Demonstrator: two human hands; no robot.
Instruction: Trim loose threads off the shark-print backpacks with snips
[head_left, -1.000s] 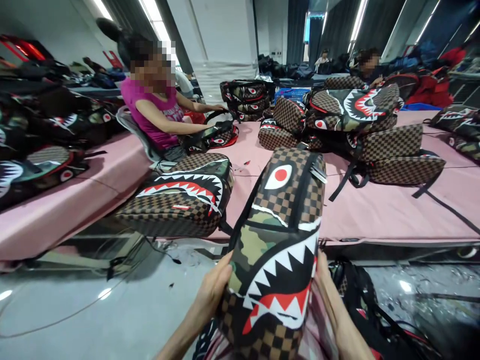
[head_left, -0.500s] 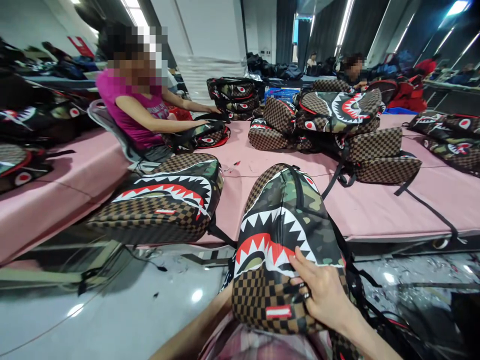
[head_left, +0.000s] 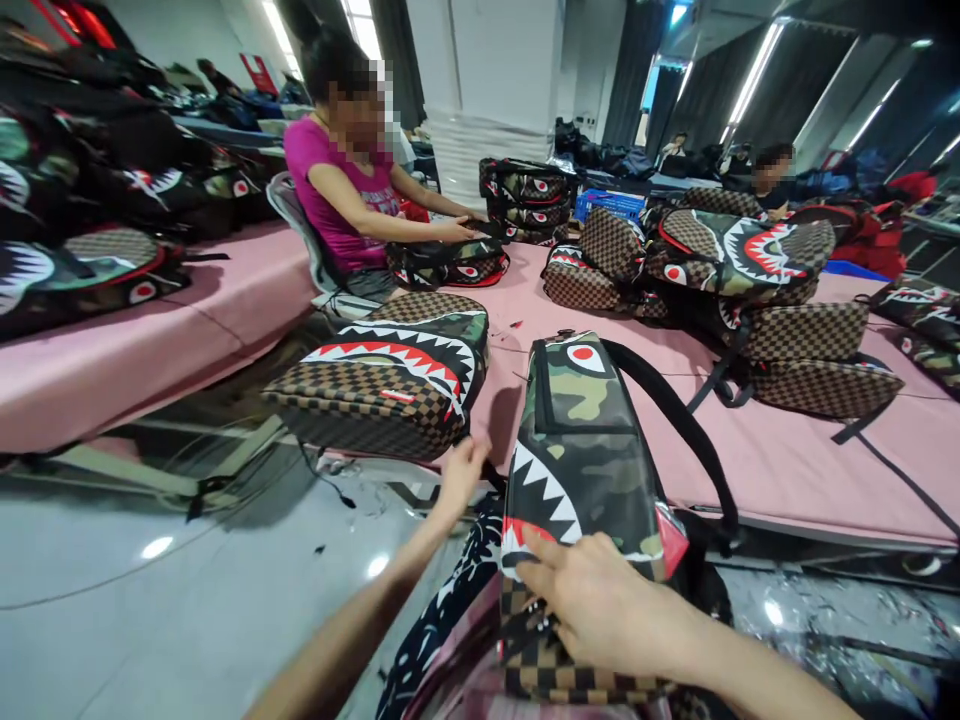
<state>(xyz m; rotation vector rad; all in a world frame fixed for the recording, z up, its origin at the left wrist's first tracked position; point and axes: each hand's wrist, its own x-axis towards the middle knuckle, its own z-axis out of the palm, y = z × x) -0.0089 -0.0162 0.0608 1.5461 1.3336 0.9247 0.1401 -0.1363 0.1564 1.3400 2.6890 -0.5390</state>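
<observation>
A backpack [head_left: 585,480] with a camouflage, shark-mouth and brown check print stands on its end at my lap, its side panel and red-white eye turned towards me. My right hand [head_left: 600,600] presses on its lower part, forefinger stretched out, other fingers curled round a small dark tool [head_left: 529,625] whose kind is unclear. Left of this bag, my left hand [head_left: 463,475] is raised with its fingers pinched together near a black strap; what they hold, if anything, is too small to make out. A second shark-print backpack [head_left: 397,370] lies on the table just beyond it.
A pink-covered table [head_left: 757,450] spans the front. More backpacks [head_left: 750,250] are piled at its right, and others lie on the pink table at left. A co-worker in a magenta shirt [head_left: 341,190] sits across, hands on a backpack [head_left: 450,262]. A blue crate [head_left: 611,205] stands behind.
The backpack at my lap has turned from its front to its side panel. My left hand has come out from behind it to the left. The view has swung left.
</observation>
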